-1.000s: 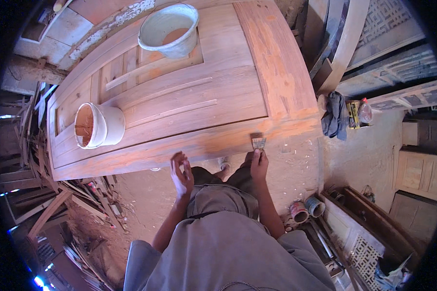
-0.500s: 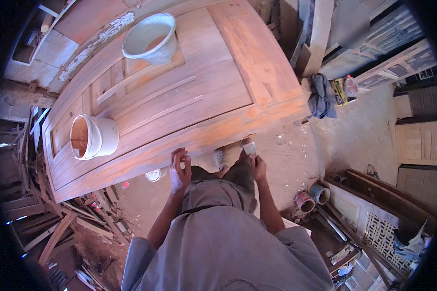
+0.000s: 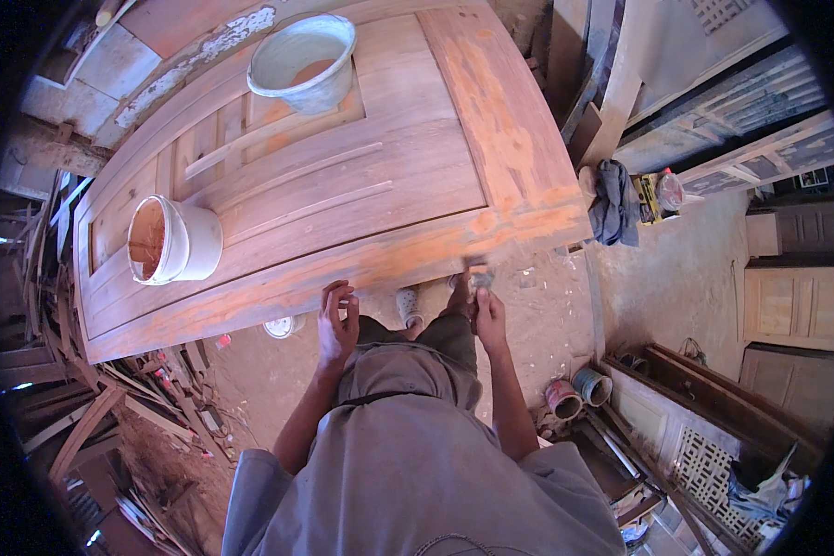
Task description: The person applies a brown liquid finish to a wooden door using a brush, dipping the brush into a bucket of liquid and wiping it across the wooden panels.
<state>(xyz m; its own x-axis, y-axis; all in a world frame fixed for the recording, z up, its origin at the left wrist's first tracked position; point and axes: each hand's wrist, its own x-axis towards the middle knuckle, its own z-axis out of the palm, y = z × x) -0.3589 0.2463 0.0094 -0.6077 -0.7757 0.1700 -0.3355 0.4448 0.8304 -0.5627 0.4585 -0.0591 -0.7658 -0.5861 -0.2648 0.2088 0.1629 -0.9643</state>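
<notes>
A panelled wooden door [image 3: 324, 195] lies flat in front of me, with orange filler smeared along its frame. My right hand [image 3: 488, 320] is closed on a putty knife [image 3: 481, 278], held just off the door's near edge with the blade pointing away from me. My left hand [image 3: 339, 324] hovers at the same edge, holding nothing, its fingers loosely curled and apart. On the door stand a white bucket [image 3: 195, 243] with reddish-brown matter inside, at the left, and a pale bluish basin [image 3: 329, 85] with some brown stuff in it, farther back.
Scrap wood [image 3: 171, 398] is heaped on the floor at the left. A dark cloth [image 3: 613, 204] and a plastic bottle [image 3: 670, 191] sit beyond the door's right corner. Two used paint cans [image 3: 563, 398] stand at the right, near leaning boards [image 3: 713, 398]. A white tub [image 3: 279, 327] is under the door's edge.
The putty knife has turned in my right hand, its blade now showing darker with orange on it. My view has shifted slightly; my left hand stays at the door's edge.
</notes>
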